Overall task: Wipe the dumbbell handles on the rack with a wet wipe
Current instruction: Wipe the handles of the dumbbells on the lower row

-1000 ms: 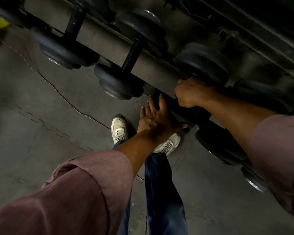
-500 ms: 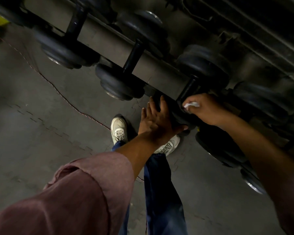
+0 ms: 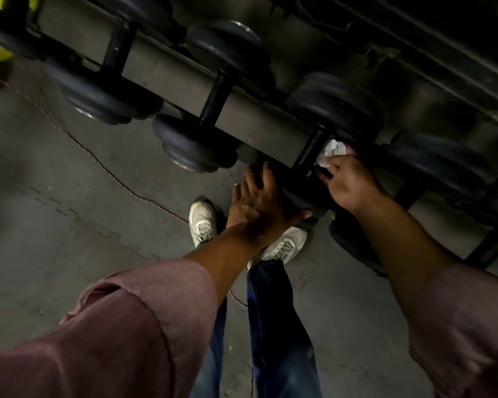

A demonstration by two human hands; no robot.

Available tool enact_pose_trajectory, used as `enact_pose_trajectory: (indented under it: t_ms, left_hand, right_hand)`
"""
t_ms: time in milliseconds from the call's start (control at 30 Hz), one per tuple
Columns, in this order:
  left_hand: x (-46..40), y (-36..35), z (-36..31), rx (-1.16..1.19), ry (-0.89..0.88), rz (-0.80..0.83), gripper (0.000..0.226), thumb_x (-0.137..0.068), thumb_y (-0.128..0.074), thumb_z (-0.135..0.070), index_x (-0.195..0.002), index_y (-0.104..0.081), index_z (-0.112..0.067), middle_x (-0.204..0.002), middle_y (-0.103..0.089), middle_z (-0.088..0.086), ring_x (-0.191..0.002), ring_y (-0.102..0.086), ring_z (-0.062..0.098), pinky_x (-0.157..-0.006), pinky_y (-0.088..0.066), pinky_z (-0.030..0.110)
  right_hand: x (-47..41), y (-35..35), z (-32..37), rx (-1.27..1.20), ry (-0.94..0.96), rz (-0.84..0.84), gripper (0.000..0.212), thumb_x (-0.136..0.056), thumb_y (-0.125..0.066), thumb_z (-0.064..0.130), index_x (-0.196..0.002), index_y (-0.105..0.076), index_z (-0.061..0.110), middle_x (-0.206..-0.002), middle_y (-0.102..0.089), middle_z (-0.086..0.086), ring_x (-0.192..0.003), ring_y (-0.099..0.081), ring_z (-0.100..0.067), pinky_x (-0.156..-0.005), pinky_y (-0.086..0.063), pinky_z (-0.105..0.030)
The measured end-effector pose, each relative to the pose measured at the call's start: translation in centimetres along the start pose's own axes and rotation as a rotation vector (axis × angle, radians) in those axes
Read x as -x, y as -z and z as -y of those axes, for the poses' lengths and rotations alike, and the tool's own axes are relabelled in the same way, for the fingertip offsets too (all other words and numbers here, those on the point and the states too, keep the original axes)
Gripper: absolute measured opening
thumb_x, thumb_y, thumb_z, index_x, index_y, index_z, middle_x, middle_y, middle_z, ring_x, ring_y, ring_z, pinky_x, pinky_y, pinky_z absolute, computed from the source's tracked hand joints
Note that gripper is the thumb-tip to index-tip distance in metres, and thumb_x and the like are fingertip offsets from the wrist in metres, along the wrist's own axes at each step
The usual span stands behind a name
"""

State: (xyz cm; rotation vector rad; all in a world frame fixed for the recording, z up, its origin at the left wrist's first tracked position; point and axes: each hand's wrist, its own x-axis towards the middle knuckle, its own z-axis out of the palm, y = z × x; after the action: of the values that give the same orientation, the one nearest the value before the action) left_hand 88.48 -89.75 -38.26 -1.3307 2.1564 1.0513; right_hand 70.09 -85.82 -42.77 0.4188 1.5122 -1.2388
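Left hand (image 3: 259,202): fingers flat, bracing dumbbell head (image 3: 296,193) | right hand (image 3: 350,179): fingers pinching wet wipe (image 3: 329,152) beside handle (image 3: 309,152) on rack (image 3: 184,81) | risk: you are holding loosely, so wipe may slip.

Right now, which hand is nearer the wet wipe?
Right. The right hand pinches the wet wipe beside the dumbbell handle; the left hand rests flat on that dumbbell's near end, across the handle from it.
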Motion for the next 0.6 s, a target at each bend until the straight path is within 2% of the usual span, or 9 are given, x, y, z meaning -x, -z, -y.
enact_pose_trajectory:
  t_ms: [133,233,333,400,467,500,533,600]
  left_hand:
    - [-0.1,0.0,0.0,-0.012,0.005,0.001,0.124,-0.071,-0.064,-0.082,-0.16,-0.002,-0.023,-0.167,-0.008,0.015,-0.154,-0.015,0.036,-0.125,-0.02,0.051]
    - [-0.2,0.0,0.0,-0.043,0.014,-0.015,0.125,-0.069,-0.063,-0.085,-0.16,-0.005,-0.022,-0.166,-0.011,0.013,-0.152,-0.02,0.037,-0.124,-0.023,0.05]
    - [-0.2,0.0,0.0,-0.078,0.024,-0.006,0.124,-0.07,-0.062,-0.085,-0.16,-0.004,-0.023,-0.167,-0.01,0.013,-0.151,-0.022,0.038,-0.123,-0.025,0.051]
    - [-0.3,0.1,-0.1,-0.095,0.026,0.002,0.124,-0.07,-0.06,-0.086,-0.16,-0.003,-0.022,-0.167,-0.009,0.015,-0.152,-0.02,0.038,-0.124,-0.021,0.052]
    - [-0.3,0.2,-0.1,-0.11,0.027,0.004,0.125,-0.07,-0.059,-0.087,-0.16,-0.003,-0.022,-0.168,-0.009,0.015,-0.153,-0.018,0.037,-0.124,-0.019,0.052]
    - [-0.3,0.2,-0.1,-0.114,0.031,0.007,0.124,-0.07,-0.059,-0.087,-0.16,-0.002,-0.022,-0.168,-0.008,0.015,-0.153,-0.017,0.036,-0.125,-0.018,0.052]
    - [-0.2,0.3,-0.2,-0.116,0.037,0.013,0.124,-0.071,-0.059,-0.087,-0.16,-0.001,-0.022,-0.168,-0.006,0.015,-0.154,-0.014,0.035,-0.125,-0.015,0.052]
    - [-0.2,0.4,-0.3,-0.114,0.046,0.019,0.125,-0.072,-0.059,-0.086,-0.161,0.001,-0.022,-0.169,-0.004,0.015,-0.155,-0.011,0.033,-0.127,-0.009,0.051]
  right_hand:
    - [-1.0,0.6,-0.7,0.222,-0.048,0.039,0.056,-0.089,-0.049,-0.009,-0.127,-0.055,0.033,-0.114,-0.064,0.001,-0.097,-0.062,-0.016,-0.081,-0.054,-0.031]
    - [-1.2,0.7,-1.2,0.424,-0.093,0.081,0.06,-0.081,-0.053,-0.006,-0.131,-0.057,0.028,-0.124,-0.065,-0.002,-0.111,-0.063,-0.024,-0.096,-0.053,-0.043]
    - [-1.8,0.7,-1.6,0.632,-0.08,0.1,0.062,-0.074,-0.054,0.0,-0.13,-0.059,0.027,-0.122,-0.067,-0.006,-0.107,-0.064,-0.026,-0.095,-0.054,-0.044]
    - [-1.9,0.4,-1.5,0.64,-0.089,0.099,0.063,-0.068,-0.054,0.002,-0.128,-0.06,0.02,-0.115,-0.069,-0.006,-0.102,-0.066,-0.024,-0.09,-0.056,-0.04]
    - [-1.2,-0.1,-1.0,0.627,-0.052,0.062,0.035,-0.074,-0.052,-0.007,-0.1,-0.063,0.013,-0.09,-0.065,-0.005,-0.084,-0.061,-0.021,-0.071,-0.053,-0.029]
    - [-0.6,-0.5,-0.5,0.592,-0.019,0.028,0.031,-0.077,-0.05,-0.014,-0.087,-0.059,0.014,-0.082,-0.059,-0.005,-0.077,-0.056,-0.019,-0.063,-0.048,-0.025]
    - [-0.8,-0.4,-0.4,0.538,0.019,0.007,0.035,-0.08,-0.048,-0.019,-0.083,-0.056,0.015,-0.081,-0.056,-0.004,-0.075,-0.054,-0.017,-0.058,-0.045,-0.023]
    - [-0.9,-0.3,-0.1,0.302,0.047,-0.001,0.043,-0.085,-0.042,-0.022,-0.101,-0.058,0.014,-0.097,-0.059,-0.003,-0.085,-0.056,-0.013,-0.063,-0.046,-0.017]
